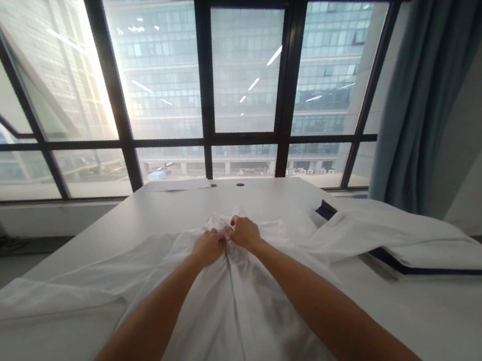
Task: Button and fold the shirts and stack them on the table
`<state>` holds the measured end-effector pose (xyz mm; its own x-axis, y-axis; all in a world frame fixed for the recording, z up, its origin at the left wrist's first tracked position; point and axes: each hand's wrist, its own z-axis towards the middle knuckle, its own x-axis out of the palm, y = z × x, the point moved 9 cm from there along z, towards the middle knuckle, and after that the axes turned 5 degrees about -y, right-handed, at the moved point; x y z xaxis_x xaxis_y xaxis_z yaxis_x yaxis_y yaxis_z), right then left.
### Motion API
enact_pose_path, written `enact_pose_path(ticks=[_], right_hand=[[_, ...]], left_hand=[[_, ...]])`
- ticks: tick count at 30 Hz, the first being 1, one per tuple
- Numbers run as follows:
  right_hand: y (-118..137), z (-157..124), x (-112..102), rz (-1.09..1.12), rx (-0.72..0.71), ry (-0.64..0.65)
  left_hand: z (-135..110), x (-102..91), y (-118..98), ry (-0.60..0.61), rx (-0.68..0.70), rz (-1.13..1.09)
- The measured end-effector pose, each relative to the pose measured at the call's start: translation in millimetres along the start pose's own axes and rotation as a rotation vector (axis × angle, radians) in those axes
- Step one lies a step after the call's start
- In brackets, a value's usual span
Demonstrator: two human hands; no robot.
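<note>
A white shirt [240, 316] lies spread over a white table [171, 207], its front opening running straight away from me. My left hand [208, 246] and my right hand [243, 232] sit side by side at the far end of that opening, near the collar. Both are closed, each pinching the shirt's cloth on its own side of the opening. The sleeves spread out flat to the left [33, 295] and to the right [382, 224].
A dark flat object [422, 267] lies under the right sleeve near the table's right edge. Papers [177, 185] and a small dark round spot [240, 185] sit at the far edge. Behind are large windows [205, 75] and a blue-grey curtain [426, 69].
</note>
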<state>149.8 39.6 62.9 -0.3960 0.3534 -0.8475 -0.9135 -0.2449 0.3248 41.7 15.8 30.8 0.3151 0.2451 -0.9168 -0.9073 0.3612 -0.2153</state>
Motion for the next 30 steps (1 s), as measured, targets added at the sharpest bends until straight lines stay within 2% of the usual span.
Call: enact_pose_path(ticks=[3,6,14,18,21,24,26,28,30], right_hand=[[-3,22,20,-0.072,0.039,0.110],[-10,31,36,-0.039,0.068,0.173],[-47,26,44,0.242,0.157,0.061],[-61,23,56,0.486,0.215,0.080],[-65,22,63,0.615,0.273,0.116],[-63,19,67,0.765,0.329,0.189],[-58,17,65,0.812,0.299,0.222],[-54,17,60,0.807,0.237,0.193],[-52,17,52,0.775,0.164,0.101]], left_hand=[[14,3.6,7,-0.010,-0.030,0.020],[23,5.6,13,-0.009,-0.106,0.026],[45,13.4,20,0.010,-0.377,-0.049],[55,23.2,26,0.007,-0.440,-0.119],[61,31.0,35,0.016,-0.495,-0.258],[63,36.6,38,0.018,-0.494,-0.421],[61,37.7,36,0.003,-0.464,-0.490],[56,37.6,34,-0.019,-0.425,-0.537],[50,36.7,30,-0.041,-0.380,-0.577]])
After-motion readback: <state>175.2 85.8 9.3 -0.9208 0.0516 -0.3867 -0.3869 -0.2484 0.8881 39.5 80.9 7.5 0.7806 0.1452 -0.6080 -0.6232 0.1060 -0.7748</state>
